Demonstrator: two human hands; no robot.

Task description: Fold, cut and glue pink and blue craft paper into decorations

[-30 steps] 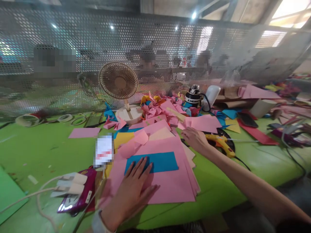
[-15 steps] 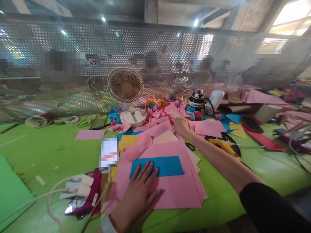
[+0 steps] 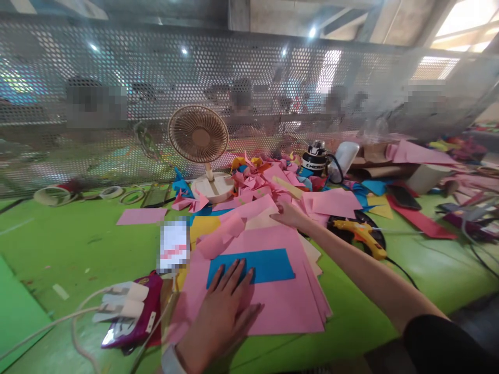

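My left hand (image 3: pixel 230 296) lies flat, fingers spread, on the left part of a blue paper strip (image 3: pixel 273 265). Under the strip is a stack of large pink sheets (image 3: pixel 288 311). My right hand (image 3: pixel 288 214) is over the far edge of the stack, its fingers curled together; a small dark spot shows at the fingertips, but what they hold, if anything, cannot be made out. Beside it lie a pale paper piece (image 3: pixel 259 219) and a pink sheet (image 3: pixel 337 202). A curled pink piece (image 3: pixel 222 236) rests on the stack's far left.
Behind the stack are a small fan (image 3: pixel 200 137), a heap of folded pink paper (image 3: pixel 259 179) and a black bottle (image 3: pixel 315 158). A yellow glue gun (image 3: pixel 362 236) lies right. Left are a phone (image 3: pixel 174 244), a purple pouch (image 3: pixel 142 311) with cables and tape rolls (image 3: pixel 54 195).
My right hand has drawn back towards me from the paper heap, and its fingers have closed. My left hand stays flat on the blue strip. The glue gun shows more fully.
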